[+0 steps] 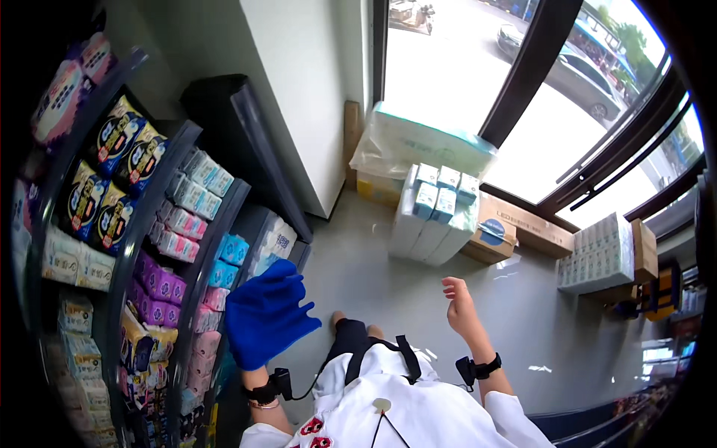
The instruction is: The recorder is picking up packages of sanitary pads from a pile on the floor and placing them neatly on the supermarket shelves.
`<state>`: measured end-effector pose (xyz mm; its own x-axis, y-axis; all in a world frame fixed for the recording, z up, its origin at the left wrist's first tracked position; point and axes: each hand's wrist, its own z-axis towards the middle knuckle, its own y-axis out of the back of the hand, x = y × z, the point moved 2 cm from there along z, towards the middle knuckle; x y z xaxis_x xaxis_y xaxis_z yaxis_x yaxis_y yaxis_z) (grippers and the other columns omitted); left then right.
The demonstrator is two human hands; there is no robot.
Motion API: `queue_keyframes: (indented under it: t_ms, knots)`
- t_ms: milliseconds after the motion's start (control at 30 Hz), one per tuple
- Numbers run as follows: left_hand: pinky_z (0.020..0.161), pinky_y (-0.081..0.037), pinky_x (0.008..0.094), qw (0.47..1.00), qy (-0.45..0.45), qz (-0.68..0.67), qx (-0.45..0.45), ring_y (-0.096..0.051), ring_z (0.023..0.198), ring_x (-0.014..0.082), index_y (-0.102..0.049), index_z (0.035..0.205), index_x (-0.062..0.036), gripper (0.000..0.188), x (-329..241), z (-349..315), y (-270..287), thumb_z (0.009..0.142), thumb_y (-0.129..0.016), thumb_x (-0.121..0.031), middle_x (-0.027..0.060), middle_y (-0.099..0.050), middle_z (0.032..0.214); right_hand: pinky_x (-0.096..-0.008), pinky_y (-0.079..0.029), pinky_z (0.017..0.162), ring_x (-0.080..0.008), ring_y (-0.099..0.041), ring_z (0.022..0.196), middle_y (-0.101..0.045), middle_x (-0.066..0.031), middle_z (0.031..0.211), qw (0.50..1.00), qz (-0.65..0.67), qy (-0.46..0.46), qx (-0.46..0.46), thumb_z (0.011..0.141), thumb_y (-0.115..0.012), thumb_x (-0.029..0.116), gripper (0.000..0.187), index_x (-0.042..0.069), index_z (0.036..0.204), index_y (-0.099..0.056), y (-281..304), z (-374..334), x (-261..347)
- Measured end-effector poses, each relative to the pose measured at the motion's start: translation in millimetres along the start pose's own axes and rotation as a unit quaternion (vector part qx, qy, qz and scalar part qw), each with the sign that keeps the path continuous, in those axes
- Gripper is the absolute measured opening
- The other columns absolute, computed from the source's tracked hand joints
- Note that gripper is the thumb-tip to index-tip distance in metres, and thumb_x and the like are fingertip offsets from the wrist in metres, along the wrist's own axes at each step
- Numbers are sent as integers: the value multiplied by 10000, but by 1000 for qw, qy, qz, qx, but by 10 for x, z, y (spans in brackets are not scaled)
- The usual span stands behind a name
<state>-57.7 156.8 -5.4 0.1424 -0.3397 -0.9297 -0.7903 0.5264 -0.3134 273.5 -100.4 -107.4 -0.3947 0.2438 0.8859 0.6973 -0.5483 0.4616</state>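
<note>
A bright blue cloth (270, 313) covers my left hand (255, 377) from the wrist up, beside the shelf. The fingers are hidden under its folds, and the hand appears closed on it. My right hand (458, 302) is raised over the floor on the right, empty, with its fingers loosely bent and a little apart. Both wrists wear black straps with small devices. Closest to the blue cloth are the small pink packs (208, 319) and light blue packs (233, 250) on the shelf.
A tiered dark shelf (196, 280) full of soft packs runs down the left. Ahead stand white wrapped bundles (427, 237) topped by tissue packs (446, 196), with a cardboard box (489, 243) beside them. Another wrapped stack (597, 255) stands right, near the glass door (590, 142).
</note>
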Motion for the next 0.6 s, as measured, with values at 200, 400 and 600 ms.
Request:
queue_keyframes:
  t_ms: [200, 400, 600]
  knots:
    - [694, -554, 305, 996, 58, -17, 62, -667, 852, 205, -594, 1237, 32, 330, 137, 1038, -664, 926, -545, -65, 118, -671, 1087, -374, -476, 923, -291, -562, 1079, -502, -163, 1267, 999, -27, -29, 25, 738, -375, -164, 633, 50, 1327, -459, 126, 626, -424]
    - [753, -582, 326, 989, 115, -34, 86, -682, 928, 218, -579, 1274, 38, 356, 105, 2073, -1215, 921, -573, -6, 127, -666, 1139, -411, -488, 909, -369, -555, 1079, -484, -235, 1273, 994, -63, -91, 21, 808, -528, -36, 583, 32, 1376, -413, 226, 1605, -855]
    - [971, -519, 357, 988, 98, -29, 119, -568, 1243, 233, -552, 1310, 59, 420, 288, 2970, -1380, 892, -570, 96, 158, -547, 1377, -438, -445, 990, -436, -498, 1183, -457, -253, 1318, 981, -104, -156, 44, 810, -620, 43, 639, 18, 1402, -380, 546, 2459, -1372]
